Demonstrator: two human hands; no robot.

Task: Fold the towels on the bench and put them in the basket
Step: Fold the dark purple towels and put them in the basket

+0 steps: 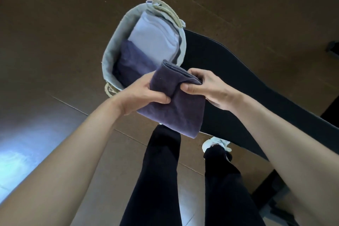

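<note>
A folded dark purple towel (174, 104) is held in the air between both hands, just in front of the basket. My left hand (145, 93) grips its left edge and my right hand (207, 86) pinches its right edge. The pale fabric basket (110, 49) with rope handles stands on the floor beside the end of the black bench (238, 82). Inside it lie a folded light lilac towel (154, 38) at the far side and a folded dark blue-purple towel (132, 62) at the near side.
Brown tiled floor (55, 24) surrounds the basket. My legs in black trousers (159, 180) and a white shoe (216, 143) stand below the towel, next to the bench's near edge. A bright light patch lies on the floor at the lower left.
</note>
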